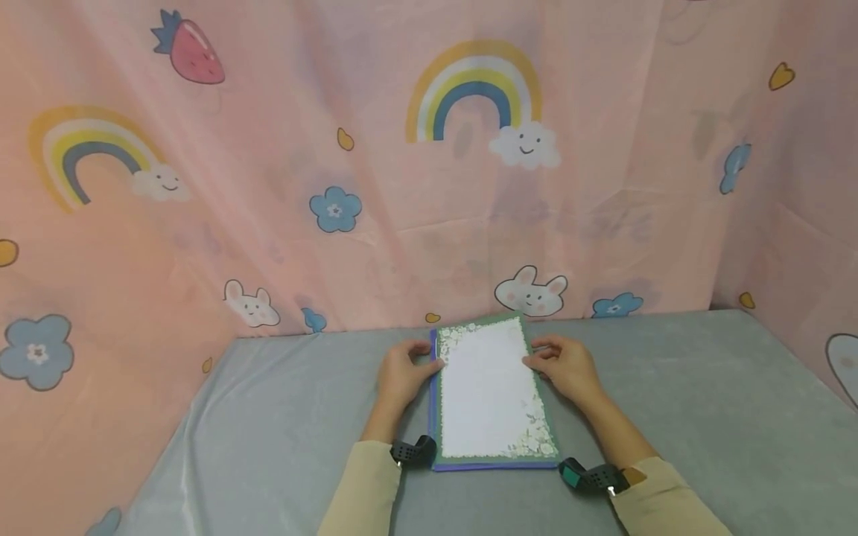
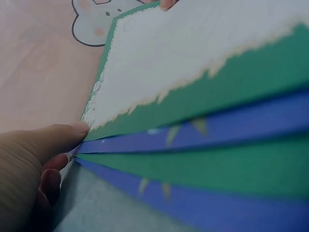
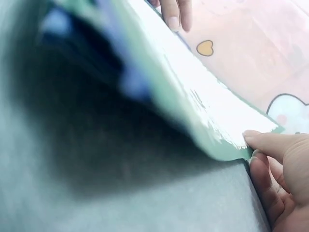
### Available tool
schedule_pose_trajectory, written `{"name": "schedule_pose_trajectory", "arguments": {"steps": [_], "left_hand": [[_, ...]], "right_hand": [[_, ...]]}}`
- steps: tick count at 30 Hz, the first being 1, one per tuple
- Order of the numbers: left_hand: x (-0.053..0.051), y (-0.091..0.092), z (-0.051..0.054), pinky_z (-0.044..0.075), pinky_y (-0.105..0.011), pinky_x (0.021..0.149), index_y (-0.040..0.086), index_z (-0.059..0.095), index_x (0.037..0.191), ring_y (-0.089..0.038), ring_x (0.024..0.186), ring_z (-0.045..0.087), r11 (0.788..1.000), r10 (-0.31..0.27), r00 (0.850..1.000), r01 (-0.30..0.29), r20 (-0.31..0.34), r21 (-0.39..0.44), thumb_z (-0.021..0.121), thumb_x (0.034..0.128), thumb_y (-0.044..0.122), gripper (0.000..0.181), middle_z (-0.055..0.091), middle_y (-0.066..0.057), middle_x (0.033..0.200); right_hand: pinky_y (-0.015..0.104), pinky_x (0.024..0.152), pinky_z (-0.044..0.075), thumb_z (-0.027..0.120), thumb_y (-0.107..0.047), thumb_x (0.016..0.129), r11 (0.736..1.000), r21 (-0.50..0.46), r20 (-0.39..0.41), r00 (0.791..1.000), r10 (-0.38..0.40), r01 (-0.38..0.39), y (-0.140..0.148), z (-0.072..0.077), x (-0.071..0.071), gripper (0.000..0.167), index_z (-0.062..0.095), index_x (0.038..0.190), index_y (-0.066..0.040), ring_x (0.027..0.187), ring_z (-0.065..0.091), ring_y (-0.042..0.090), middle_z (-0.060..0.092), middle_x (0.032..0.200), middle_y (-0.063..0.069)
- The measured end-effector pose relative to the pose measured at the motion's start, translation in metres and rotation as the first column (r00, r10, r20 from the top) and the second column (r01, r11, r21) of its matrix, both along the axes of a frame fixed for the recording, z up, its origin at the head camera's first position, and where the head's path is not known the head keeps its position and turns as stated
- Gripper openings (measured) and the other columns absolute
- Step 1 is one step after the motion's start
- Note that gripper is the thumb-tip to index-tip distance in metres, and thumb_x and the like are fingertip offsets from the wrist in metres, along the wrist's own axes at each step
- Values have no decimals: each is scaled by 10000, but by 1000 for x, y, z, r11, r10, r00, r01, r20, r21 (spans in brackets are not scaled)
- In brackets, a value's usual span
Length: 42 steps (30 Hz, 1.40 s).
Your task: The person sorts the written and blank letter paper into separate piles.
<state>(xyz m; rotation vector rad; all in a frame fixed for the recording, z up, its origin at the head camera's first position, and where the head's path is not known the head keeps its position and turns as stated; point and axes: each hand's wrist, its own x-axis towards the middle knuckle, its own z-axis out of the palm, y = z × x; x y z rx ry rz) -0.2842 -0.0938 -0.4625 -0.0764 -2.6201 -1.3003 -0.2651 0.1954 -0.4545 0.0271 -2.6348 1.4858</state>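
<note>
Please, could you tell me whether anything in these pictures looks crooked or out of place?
Yes, slightly: under the white rectangular paper sheet with a green flowered border, blue-purple paper edges stick out at left and bottom, so they look misaligned. The left wrist view also shows them fanned apart. I see nothing spilled.

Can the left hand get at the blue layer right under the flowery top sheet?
Probably yes: the left hand pinches at its edge, and the blue layer shows a free margin below the flowery top sheet.

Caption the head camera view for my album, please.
Left hand and right hand grip opposite sides of stacked paper, flower-bordered on top, over grey cloth.
</note>
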Motion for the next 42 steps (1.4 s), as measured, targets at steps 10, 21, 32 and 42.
{"name": "schedule_pose_trajectory", "arguments": {"steps": [10,21,32,42], "left_hand": [[1,2,-2,509,-456,1010,163,785,1025,-272,1167,676,999,-4,999,2,-32,-44,884,757,282,309,765,-41,1128],[2,0,-2,537,-440,932,199,797,976,-233,1064,701,997,-21,999,19,-31,-72,885,758,295,254,775,-18,1104],[1,0,-3,511,-310,748,239,815,904,-136,850,682,994,-60,998,57,-31,-97,861,785,320,152,791,46,1054],[0,-1,-4,494,-261,708,237,820,880,-71,758,661,993,-92,995,90,-34,-76,842,803,278,90,799,44,882]], "right_hand": [[201,601,555,765,-118,886,1000,-21,-45,999,-22,21,1,-3,1,262,704,1073,57,656,636,53,730,989,227],[215,590,558,723,-105,921,998,-58,-32,999,-4,2,-1,-3,0,228,693,1059,74,628,647,81,741,925,215],[215,618,567,680,-128,961,984,-178,50,998,30,-21,4,-2,-2,297,648,1168,82,645,635,63,761,900,121],[225,623,572,684,-156,963,978,-206,40,998,38,-29,6,-1,0,345,641,1223,66,644,638,56,759,967,132]]}}
